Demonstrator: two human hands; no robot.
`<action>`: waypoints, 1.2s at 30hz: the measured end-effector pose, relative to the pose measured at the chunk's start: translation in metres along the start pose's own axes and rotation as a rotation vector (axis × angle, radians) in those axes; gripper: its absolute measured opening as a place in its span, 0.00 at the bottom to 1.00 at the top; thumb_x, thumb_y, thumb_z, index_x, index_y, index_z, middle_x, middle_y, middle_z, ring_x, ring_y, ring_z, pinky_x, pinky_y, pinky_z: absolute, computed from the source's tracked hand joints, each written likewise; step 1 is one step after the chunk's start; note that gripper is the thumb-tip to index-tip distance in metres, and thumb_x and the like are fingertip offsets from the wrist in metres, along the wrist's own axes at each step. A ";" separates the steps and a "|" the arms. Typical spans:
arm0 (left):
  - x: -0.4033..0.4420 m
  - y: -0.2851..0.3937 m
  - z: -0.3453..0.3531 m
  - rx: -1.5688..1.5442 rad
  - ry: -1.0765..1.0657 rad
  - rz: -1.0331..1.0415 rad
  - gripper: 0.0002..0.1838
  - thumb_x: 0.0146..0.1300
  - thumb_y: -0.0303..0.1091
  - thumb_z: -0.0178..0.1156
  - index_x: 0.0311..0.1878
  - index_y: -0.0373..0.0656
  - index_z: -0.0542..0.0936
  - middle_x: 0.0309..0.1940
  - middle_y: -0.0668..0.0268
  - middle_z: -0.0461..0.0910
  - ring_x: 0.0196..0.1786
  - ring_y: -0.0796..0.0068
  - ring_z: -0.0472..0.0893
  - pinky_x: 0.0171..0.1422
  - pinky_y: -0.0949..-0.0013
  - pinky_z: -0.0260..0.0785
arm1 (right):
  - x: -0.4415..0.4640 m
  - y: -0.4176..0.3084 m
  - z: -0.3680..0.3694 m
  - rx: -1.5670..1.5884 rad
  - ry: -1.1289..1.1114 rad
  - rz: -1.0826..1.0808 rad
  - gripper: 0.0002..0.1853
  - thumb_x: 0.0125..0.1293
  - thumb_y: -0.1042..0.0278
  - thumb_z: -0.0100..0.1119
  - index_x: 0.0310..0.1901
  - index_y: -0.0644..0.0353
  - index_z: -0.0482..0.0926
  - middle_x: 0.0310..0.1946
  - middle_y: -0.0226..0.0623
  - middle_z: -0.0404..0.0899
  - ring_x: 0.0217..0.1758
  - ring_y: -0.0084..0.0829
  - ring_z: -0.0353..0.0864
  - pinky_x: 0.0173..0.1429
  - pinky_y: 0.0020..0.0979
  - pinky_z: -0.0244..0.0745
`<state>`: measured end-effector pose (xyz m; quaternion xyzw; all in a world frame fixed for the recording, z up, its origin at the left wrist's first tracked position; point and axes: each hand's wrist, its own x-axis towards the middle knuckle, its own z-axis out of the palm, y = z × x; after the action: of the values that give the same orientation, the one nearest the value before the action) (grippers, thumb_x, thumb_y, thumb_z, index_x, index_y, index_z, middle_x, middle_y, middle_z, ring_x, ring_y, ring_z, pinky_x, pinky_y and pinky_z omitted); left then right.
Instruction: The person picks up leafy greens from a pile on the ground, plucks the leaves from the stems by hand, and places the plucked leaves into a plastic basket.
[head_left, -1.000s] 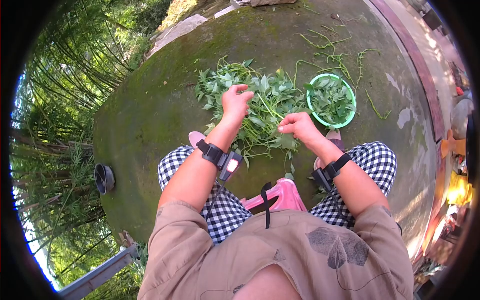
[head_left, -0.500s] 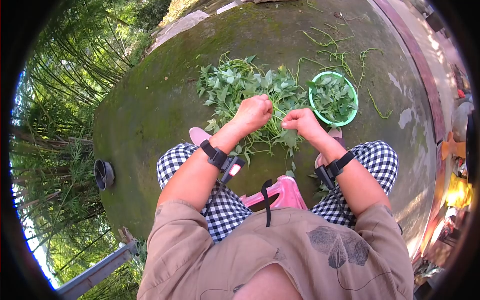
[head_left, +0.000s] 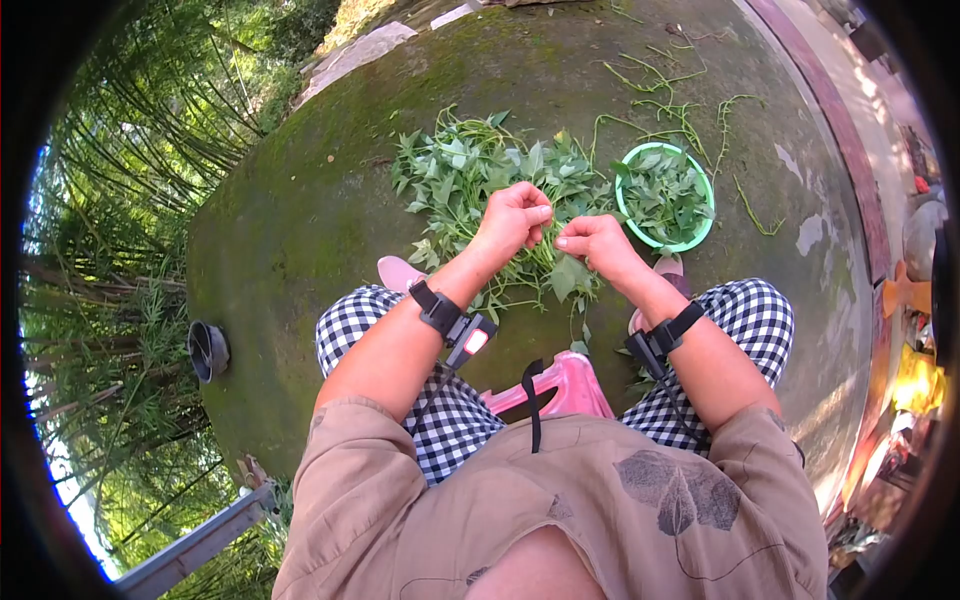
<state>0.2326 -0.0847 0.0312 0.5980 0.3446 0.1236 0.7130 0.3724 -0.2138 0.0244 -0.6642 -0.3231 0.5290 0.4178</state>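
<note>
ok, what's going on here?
A person is handling a loose heap of leafy green stems on mossy grey ground. The right hand pinches what looks like one leafy stem; the left hand is curled beside it, its grip unclear. A round, green-rimmed basket of leaves stands right of the heap.

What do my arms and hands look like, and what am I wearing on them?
Your left hand and right hand wear no gloves. Short brown fabric sleeves cover your upper arms. Each forearm has a black strap with a dark boxy device; the left device shows a bright white, red-edged rectangle.
</note>
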 end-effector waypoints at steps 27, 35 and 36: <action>0.005 0.056 -0.077 -0.518 0.040 0.023 0.06 0.62 0.27 0.53 0.42 0.42 0.76 0.24 0.69 0.72 0.22 0.79 0.67 0.26 0.73 0.61 | -0.004 0.008 -0.013 -0.032 -0.027 0.090 0.05 0.57 0.68 0.67 0.32 0.60 0.85 0.20 0.22 0.75 0.23 0.16 0.69 0.27 0.24 0.63; -0.007 0.031 -0.027 0.240 -0.162 -0.052 0.14 0.58 0.32 0.66 0.48 0.42 0.84 0.28 0.76 0.78 0.25 0.89 0.67 0.29 0.80 0.60 | 0.002 0.007 -0.011 -0.023 -0.049 0.057 0.06 0.57 0.67 0.67 0.33 0.60 0.85 0.21 0.23 0.76 0.23 0.17 0.70 0.27 0.25 0.65; -0.005 0.029 -0.026 0.266 -0.173 -0.069 0.12 0.58 0.32 0.66 0.46 0.42 0.84 0.27 0.76 0.78 0.24 0.89 0.66 0.27 0.80 0.59 | 0.000 0.002 -0.010 -0.032 -0.044 0.055 0.06 0.57 0.67 0.68 0.33 0.60 0.85 0.21 0.23 0.76 0.23 0.17 0.70 0.27 0.25 0.65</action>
<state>0.2188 -0.0603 0.0586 0.6834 0.3157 0.0005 0.6583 0.3815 -0.2171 0.0235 -0.6678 -0.3222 0.5495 0.3851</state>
